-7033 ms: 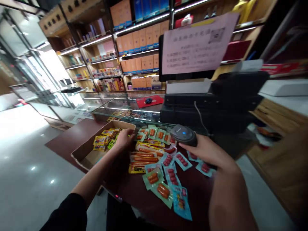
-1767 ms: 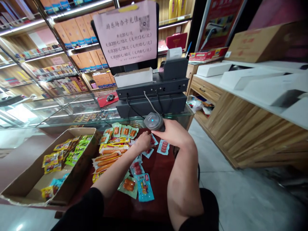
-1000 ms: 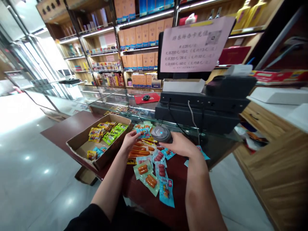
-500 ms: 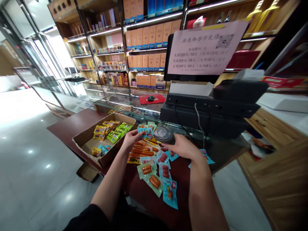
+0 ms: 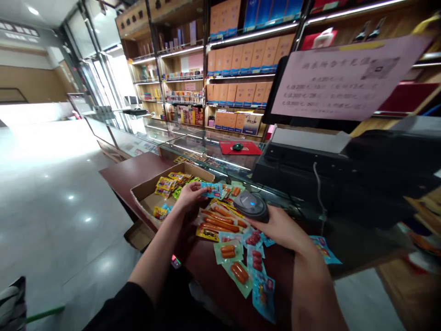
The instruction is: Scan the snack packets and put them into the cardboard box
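Between the fingers of my left hand (image 5: 190,195) is a small blue snack packet (image 5: 211,190), held over the near edge of the cardboard box (image 5: 140,198). My right hand (image 5: 280,228) grips a dark grey handheld scanner (image 5: 251,206) with a small blue light on top, its head pointing toward the packet. Below both hands, long sausages (image 5: 220,221) in clear wrap lie on the dark red table. Nearer to me are green sausage packets (image 5: 239,273), packets of red sausages (image 5: 257,259) and a blue packet (image 5: 263,296). Yellow packets (image 5: 166,184) lie inside the box.
A glass counter (image 5: 193,142) runs behind the table, with a red mat (image 5: 225,147) and a mouse (image 5: 237,147) on it. At the right stands a monitor covered by a paper sign (image 5: 330,82), above a black machine (image 5: 296,168). Another blue packet (image 5: 325,249) lies beyond my right forearm.
The view has swung left, so the scene sits further right. My left hand still holds the blue packet, now level. A blue light now shows on the scanner.
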Tool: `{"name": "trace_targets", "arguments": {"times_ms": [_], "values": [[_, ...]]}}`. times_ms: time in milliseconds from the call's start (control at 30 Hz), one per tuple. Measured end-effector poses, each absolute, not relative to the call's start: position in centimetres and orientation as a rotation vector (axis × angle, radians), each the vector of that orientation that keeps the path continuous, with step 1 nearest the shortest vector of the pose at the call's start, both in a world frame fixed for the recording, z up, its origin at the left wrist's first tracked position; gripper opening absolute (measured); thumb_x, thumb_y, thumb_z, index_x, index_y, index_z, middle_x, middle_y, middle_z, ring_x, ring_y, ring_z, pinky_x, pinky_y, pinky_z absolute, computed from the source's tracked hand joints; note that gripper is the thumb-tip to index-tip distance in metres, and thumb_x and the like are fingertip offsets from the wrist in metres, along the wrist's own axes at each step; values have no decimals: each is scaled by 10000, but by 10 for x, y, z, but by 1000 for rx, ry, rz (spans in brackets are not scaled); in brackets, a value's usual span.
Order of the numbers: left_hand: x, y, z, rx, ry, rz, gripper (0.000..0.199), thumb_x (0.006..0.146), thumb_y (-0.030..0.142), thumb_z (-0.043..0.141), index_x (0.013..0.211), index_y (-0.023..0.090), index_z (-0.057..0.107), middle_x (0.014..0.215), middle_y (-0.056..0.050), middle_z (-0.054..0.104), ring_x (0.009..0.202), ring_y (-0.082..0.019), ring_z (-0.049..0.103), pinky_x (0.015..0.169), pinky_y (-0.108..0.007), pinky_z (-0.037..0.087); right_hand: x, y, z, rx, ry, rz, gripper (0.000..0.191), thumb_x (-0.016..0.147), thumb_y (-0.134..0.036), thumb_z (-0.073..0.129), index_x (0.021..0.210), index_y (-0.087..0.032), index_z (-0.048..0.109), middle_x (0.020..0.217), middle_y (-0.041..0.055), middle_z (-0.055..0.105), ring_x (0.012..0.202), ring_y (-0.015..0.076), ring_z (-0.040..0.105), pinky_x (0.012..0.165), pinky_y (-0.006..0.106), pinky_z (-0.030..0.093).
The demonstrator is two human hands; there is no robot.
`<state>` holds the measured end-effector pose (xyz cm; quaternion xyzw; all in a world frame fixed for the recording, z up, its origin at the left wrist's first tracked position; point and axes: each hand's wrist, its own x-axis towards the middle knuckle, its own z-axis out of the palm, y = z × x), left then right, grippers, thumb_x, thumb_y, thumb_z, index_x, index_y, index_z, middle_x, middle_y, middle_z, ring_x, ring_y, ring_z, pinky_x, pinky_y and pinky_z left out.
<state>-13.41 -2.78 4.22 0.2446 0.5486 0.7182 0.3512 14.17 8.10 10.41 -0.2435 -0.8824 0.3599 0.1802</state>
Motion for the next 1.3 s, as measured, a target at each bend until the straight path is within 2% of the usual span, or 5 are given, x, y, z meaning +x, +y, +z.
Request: {"name": "trace_targets", "arguments": {"times_ms": [267,467,733,1067,1300], "values": [[-247,-101,61,655,1646,1564,498,481,317,933,794,140,589,819,-87,723,742,-201,707,661,-320,588,95,52,93,-563,-2525,1158,439,796,-430,693,1169,-199,682,1145,64,738,1084,304,674,959,420,524],[-279,-98,33,771,1950,1217,438,394,303,924,664,150,615,577,17,629,525,-96,561,505,-194,427,67,32,90,-572,-2647,1168,511,776,-484,702,1205,-209,664,1087,71,751,1027,316,693,887,429,549],[-280,-77,10,932,2006,787,396,343,358,908,537,180,613,463,45,567,442,-92,451,461,-216,320,58,27,82,-645,-2665,1088,446,766,-482,700,1135,-233,695,973,51,767,1008,316,698,874,435,549],[-268,-80,34,1309,2423,544,229,539,411,830,577,218,712,580,-17,657,615,-171,588,578,-242,357,74,39,84,-651,-2630,1102,460,780,-437,701,1177,-205,675,1139,71,737,1084,309,672,950,430,519],[-179,-46,69,1614,2299,592,285,740,465,681,815,206,775,797,-54,751,739,-209,663,641,-258,412,137,52,89,-872,-2521,1038,370,789,-408,686,1074,-172,697,984,83,770,923,304,716,807,386,558]]}}
